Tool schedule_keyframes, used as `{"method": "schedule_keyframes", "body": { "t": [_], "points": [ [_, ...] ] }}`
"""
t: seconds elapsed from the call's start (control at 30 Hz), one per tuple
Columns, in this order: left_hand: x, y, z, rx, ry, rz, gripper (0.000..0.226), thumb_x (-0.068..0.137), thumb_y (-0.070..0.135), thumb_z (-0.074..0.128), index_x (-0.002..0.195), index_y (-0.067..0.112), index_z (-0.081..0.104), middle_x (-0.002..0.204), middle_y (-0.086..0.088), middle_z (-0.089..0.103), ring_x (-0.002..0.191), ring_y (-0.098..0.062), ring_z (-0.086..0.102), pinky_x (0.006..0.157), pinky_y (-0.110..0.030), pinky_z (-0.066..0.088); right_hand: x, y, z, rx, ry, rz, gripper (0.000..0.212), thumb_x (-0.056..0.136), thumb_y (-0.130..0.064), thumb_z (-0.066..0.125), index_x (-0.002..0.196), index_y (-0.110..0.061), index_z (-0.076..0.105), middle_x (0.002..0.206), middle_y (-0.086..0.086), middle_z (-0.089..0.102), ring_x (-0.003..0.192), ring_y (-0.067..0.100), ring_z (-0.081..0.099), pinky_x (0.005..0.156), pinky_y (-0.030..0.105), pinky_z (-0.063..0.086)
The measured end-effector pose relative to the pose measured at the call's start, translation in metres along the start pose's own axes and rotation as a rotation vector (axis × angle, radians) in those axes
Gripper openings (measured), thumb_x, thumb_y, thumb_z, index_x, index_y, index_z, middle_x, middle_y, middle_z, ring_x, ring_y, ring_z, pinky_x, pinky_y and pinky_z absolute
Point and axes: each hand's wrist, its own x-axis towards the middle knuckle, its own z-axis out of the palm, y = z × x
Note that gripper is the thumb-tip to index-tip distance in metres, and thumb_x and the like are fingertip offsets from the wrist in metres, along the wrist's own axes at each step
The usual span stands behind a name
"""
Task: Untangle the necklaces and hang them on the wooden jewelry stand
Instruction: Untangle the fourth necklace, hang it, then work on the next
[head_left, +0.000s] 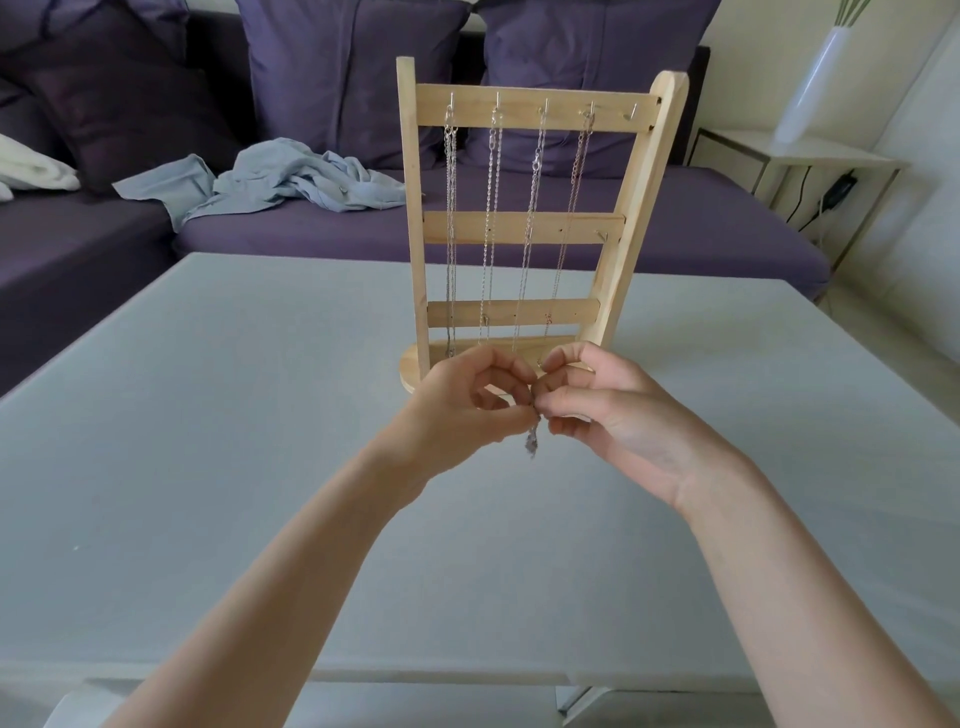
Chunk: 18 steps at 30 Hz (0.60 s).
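- A small bunched silver chain (532, 441) is pinched between both hands, held just above the grey table (208, 415), in front of the stand's base.
- The left hand (462, 402) is curled, thumb and fingertips closed on the top of the chain.
- The right hand (602, 402) is curled too, thumb and forefinger nipping the same spot; the two hands are touching at the fingertips.
- The chain's loose clump is seen hanging below the fingers; tangled or not cannot be told, too small and blurred.
- The wooden jewelry stand (519, 109) is set upright on the table, just behind the hands, with three cross bars and a rounded base.
- Four necklaces (491, 208) are hung from the first four hooks of the top bar, draped straight down past the middle and lower bars to near the base.
- The fifth hook (633, 111), at the right end of the top bar, is bare.
- A purple sofa (311, 234) with cushions is seen behind the table.
- A crumpled light blue cloth (280, 179) is lying on the sofa seat, left of the stand.
- A white vase (815, 83) is placed on a side table (831, 156) at the far right.
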Motion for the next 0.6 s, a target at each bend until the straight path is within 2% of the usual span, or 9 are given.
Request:
{"method": "schedule_keyframes", "body": {
  "t": [0.17,0.3,0.37,0.47,0.6],
  "points": [
    [-0.001,0.0,0.0,-0.023,-0.046,0.003,0.018,0.083,-0.002,0.06,0.085,0.015,0.056,0.076,0.006,0.057,0.058,-0.007,0.046,0.057,-0.017,0.042,-0.001,-0.001,-0.002,0.009,-0.019,0.03,0.026,0.083,0.013,0.052,0.092,-0.011,0.049,0.068,0.002,0.058,0.067,0.015,0.05,0.062,0.022,0.042],
    [0.002,-0.001,-0.007,-0.127,0.09,-0.079,0.018,0.085,-0.003,0.053,0.082,0.015,0.055,0.068,0.004,0.049,0.057,-0.007,0.045,0.06,-0.018,0.046,-0.002,-0.003,-0.005,0.001,0.031,0.025,0.027,0.081,0.015,0.052,0.088,-0.011,0.049,0.067,0.001,0.057,0.063,0.013,0.05,0.059,0.02,0.042],
    [0.002,-0.001,-0.008,-0.083,0.097,-0.033,0.018,0.084,-0.002,0.057,0.083,0.016,0.057,0.07,0.005,0.055,0.06,-0.006,0.052,0.063,-0.017,0.05,-0.002,-0.002,-0.005,-0.013,0.04,0.033,0.026,0.081,0.014,0.053,0.087,-0.012,0.049,0.068,0.002,0.056,0.062,0.014,0.048,0.06,0.021,0.042],
    [-0.001,0.002,0.0,0.019,0.006,0.079,0.021,0.081,-0.002,0.065,0.088,0.016,0.06,0.078,0.006,0.066,0.069,-0.002,0.062,0.066,-0.014,0.049,-0.001,0.001,-0.001,-0.069,0.042,0.06,0.024,0.081,0.012,0.053,0.091,-0.01,0.052,0.07,0.006,0.056,0.065,0.017,0.047,0.062,0.023,0.043],
    [0.0,0.002,0.0,0.045,-0.009,0.123,0.025,0.079,-0.003,0.068,0.089,0.019,0.06,0.082,0.004,0.066,0.073,0.0,0.064,0.066,-0.011,0.049,0.001,0.002,0.001,-0.051,0.067,0.085,0.025,0.081,0.011,0.053,0.093,-0.011,0.053,0.065,0.005,0.054,0.061,0.016,0.047,0.059,0.023,0.042]
  ]
}}
